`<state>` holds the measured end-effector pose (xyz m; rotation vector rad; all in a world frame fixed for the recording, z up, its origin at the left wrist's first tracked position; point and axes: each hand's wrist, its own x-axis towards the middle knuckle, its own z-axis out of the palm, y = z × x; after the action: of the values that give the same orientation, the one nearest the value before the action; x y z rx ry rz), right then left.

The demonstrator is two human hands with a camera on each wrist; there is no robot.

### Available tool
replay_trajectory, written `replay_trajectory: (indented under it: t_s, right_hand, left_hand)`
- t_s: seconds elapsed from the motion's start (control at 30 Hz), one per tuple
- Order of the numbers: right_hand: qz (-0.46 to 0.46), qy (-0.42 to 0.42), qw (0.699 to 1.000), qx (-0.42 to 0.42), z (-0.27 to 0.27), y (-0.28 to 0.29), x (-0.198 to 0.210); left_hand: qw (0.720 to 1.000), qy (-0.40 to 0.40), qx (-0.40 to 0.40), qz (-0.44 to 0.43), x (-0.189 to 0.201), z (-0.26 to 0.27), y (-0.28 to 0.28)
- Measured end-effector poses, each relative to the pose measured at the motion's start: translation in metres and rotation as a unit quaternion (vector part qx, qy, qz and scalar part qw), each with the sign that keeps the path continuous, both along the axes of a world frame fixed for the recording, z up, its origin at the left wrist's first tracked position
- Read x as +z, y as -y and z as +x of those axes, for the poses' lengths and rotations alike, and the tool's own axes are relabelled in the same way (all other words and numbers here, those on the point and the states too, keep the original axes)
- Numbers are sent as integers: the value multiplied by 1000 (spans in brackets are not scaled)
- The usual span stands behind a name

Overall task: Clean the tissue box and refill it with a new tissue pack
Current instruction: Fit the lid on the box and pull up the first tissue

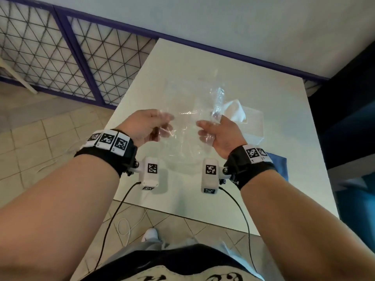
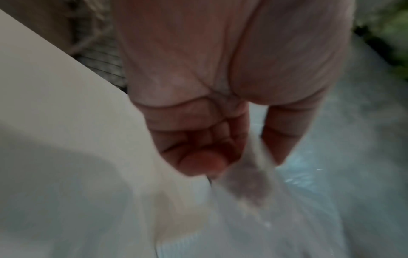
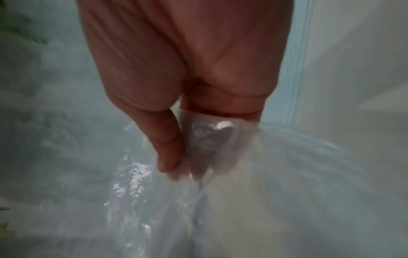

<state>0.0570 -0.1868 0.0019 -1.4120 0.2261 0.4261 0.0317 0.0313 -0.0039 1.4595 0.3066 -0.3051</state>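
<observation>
I have the clear crinkly plastic wrapper (image 1: 187,118) pinched in both grips, left hand (image 1: 147,125) and right hand (image 1: 218,131), above the white counter (image 1: 253,175), while the white ribbed tissue box (image 1: 252,122) (tissue already poking out) sits near its right edge, so refilling looks done and next I'd discard the wrapper.

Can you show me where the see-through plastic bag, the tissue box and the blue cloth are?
plastic bag (image 1: 182,126), head view, the clear sheet stretched between the hands.
tissue box (image 1: 254,126), head view, its white top.
blue cloth (image 1: 279,165), head view, the part showing beside the right wrist.
</observation>
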Motion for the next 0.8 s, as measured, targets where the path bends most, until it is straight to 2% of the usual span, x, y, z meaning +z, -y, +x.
replay_trajectory:
  t_s: [0.1, 0.23, 0.37, 0.5, 0.57, 0.63, 0.7, 0.77, 0.8]
  right_hand:
    - [-53, 3, 999, 10, -9, 43, 9]
    - [-44, 15, 999, -26, -28, 85, 8]
    - [28, 2, 998, -62, -38, 106, -4]
    - [77, -27, 992, -93, -44, 119, -10]
    - [50, -14, 996, -76, -48, 124, -10]
    - [0, 5, 998, -62, -50, 129, -10]
    - [-54, 25, 996, -63, -51, 133, -9]
    - [-79, 33, 994, -62, -50, 134, -8]
    - [-75, 34, 995, -65, -50, 134, -7]
  left_hand:
    - [999, 28, -18, 24, 1, 4, 35]
    - [998, 22, -59, -3, -11, 5, 69]
    - [993, -37, -56, -96, -21, 3, 95]
    - [991, -73, -29, -113, -24, 0, 117]
    - [988, -78, -22, -128, -24, 0, 122]
    - [975, -104, -26, -194, -25, 1, 123]
    - [954, -131, -75, -258, -22, 3, 121]
    - [948, -148, -127, -252, -18, 3, 121]
    - [955, -138, -137, -224, -17, 3, 124]
